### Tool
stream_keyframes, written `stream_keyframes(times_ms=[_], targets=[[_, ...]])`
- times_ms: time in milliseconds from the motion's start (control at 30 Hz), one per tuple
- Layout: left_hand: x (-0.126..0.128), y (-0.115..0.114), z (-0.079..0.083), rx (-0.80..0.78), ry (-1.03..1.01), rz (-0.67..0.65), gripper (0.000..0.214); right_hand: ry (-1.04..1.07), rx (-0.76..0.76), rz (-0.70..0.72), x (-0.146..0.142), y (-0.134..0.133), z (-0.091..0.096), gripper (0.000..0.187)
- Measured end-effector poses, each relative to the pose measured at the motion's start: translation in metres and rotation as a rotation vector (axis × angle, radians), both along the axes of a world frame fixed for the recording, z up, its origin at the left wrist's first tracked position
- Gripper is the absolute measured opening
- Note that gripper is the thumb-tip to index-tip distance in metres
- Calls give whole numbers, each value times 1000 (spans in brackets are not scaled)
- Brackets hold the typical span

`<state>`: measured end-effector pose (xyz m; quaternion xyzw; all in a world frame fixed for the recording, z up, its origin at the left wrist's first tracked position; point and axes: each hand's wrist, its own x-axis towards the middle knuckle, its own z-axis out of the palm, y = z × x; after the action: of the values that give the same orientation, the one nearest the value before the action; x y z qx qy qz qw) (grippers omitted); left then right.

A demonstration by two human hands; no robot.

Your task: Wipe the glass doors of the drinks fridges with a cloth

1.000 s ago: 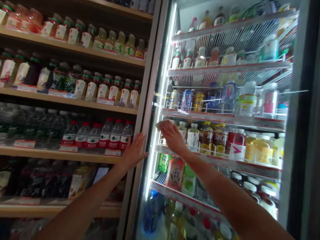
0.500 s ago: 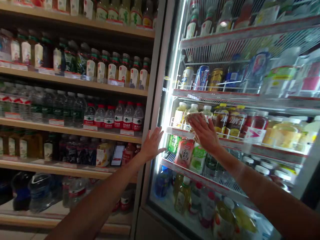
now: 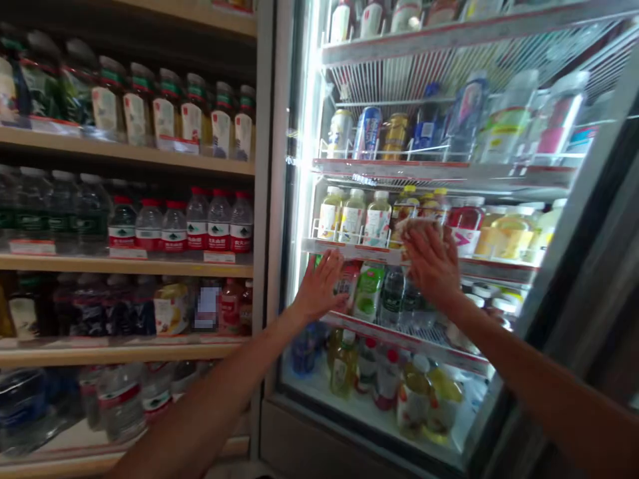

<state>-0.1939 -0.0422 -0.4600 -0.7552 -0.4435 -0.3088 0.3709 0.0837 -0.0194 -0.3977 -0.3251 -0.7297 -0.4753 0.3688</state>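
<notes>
My right hand (image 3: 433, 263) presses a pale cloth (image 3: 417, 226) flat against the glass door (image 3: 349, 86) of a lit drinks fridge, at the height of the third shelf. Its fingers lie over the cloth, whose top edge shows above them. My left hand (image 3: 322, 285) rests flat on the same glass to the left, fingers spread, holding nothing. Behind the glass stand rows of bottles (image 3: 353, 216) and cans (image 3: 368, 133) on wire shelves.
Left of the fridge, wooden shelves (image 3: 124, 266) carry water bottles (image 3: 197, 223) with red caps and rows of juice bottles (image 3: 170, 116) above. The fridge's grey frame (image 3: 269, 199) divides the two. A dark door edge (image 3: 594, 266) runs down the right.
My right hand has slid the cloth rightward across the glass. My left hand has moved from the fridge's frame onto the glass. The view has shifted down and right.
</notes>
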Motion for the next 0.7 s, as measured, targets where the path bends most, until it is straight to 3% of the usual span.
stream_keyframes(times_ms=[67, 167, 233, 300, 467, 533, 600, 700], targets=[[13, 4, -8, 22, 3, -36, 79, -90, -39, -19, 7, -6, -27, 59], [31, 7, -20, 66, 24, -87, 74, -307, -85, -10, 21, -16, -86, 55], [41, 8, -25, 91, 56, -119, 73, -385, -74, 15, 37, -21, -105, 53], [52, 8, -27, 110, 83, -148, 71, -336, -49, -10, 58, -23, -94, 53], [83, 11, -30, 207, 66, -228, 67, 86, 195, -200, 121, -26, -20, 54], [93, 12, -35, 223, 60, -255, 68, 151, 256, -247, 139, -31, -24, 51], [101, 12, -43, 223, 65, -266, 67, 101, 216, -281, 149, -37, -57, 49], [108, 14, -53, 214, 95, -275, 65, -57, 55, -261, 151, -48, -130, 45]])
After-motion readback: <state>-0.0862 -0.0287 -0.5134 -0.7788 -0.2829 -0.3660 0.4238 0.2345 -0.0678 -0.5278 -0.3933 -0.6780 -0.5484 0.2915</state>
